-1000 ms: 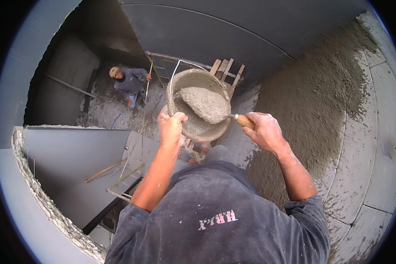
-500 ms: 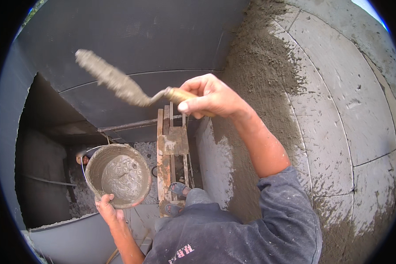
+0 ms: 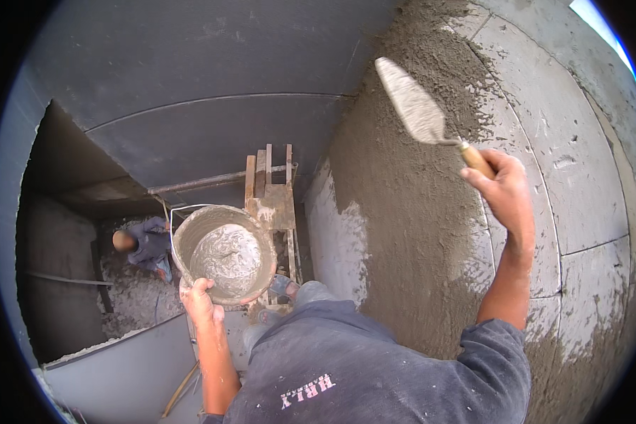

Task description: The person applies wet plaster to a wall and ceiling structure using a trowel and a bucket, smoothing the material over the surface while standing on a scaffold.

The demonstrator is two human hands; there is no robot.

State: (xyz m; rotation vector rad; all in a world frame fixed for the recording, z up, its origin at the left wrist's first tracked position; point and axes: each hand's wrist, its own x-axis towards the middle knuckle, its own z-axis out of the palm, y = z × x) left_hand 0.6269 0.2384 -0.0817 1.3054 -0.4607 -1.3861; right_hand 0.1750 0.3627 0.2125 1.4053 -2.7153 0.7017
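- Trowel point(image 3: 420, 113), pointed and smeared with grey, was raised in the upper right of the view, before the mortar coat point(image 3: 410, 212) on the wall at the right (its blade was blurred, and whether it touched the coat I could not tell).
- Right hand point(image 3: 507, 187) was closed round the wooden handle point(image 3: 478, 162), thumb lying along it.
- Left hand point(image 3: 203, 302) gripped the bucket point(image 3: 216, 216) at its lower left rim, thumb at the edge; some of the fingers were hidden.
- Wet grey mix point(image 3: 226, 260) lay inside the bucket, which hung left of a plank platform point(image 3: 279, 205).
- Bare pale blocks point(image 3: 590, 191) showed to the right of the mortar coat, their lower part spattered.
- Dark grey wall point(image 3: 212, 53) stood beyond the bucket.
- Another person point(image 3: 147, 244) was lower down, left of the bucket.
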